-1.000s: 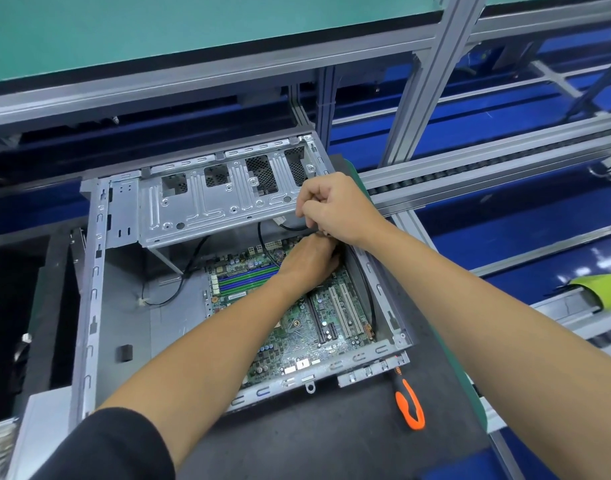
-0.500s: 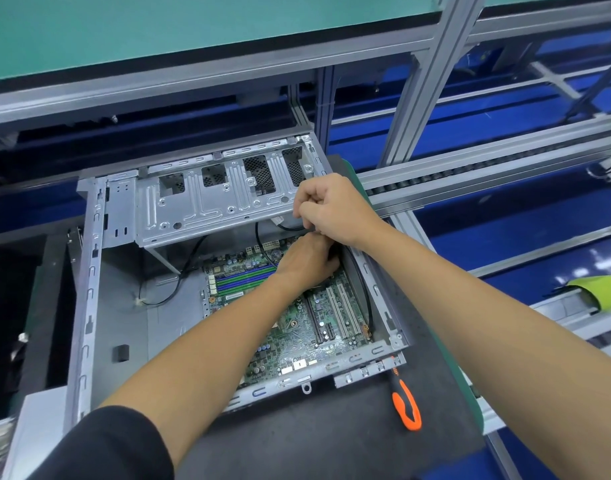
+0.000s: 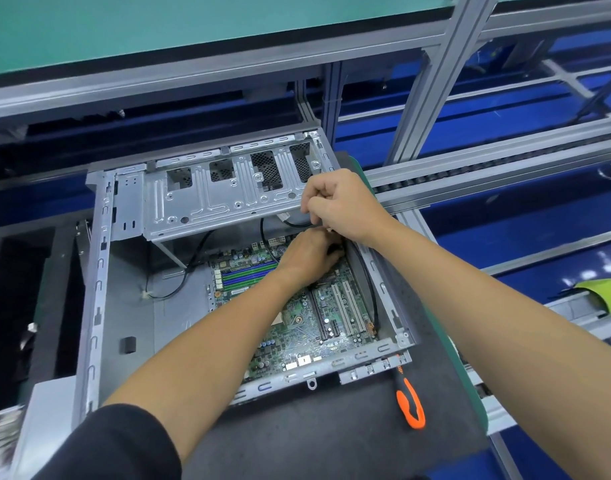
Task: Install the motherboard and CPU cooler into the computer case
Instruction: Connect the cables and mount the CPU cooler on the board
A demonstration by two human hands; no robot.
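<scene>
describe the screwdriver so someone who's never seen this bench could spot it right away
Find the open grey computer case lying on the dark mat. Go to the case's near right corner; the screwdriver lies on the mat just outside it, tip towards the case. Its bright orange and black handle is the only orange thing on the mat.

- computer case (image 3: 100, 271): plain grey metal, perforated mesh in the drive cage cutouts
- motherboard (image 3: 297, 323): green PCB, blue and green RAM slots, white and black expansion slots
- cables (image 3: 190, 268): black
- screwdriver (image 3: 410, 403): orange and black handle
- mat (image 3: 331, 431): dark grey
- sleeve (image 3: 117, 445): black
- shelf (image 3: 158, 26): teal-green
</scene>
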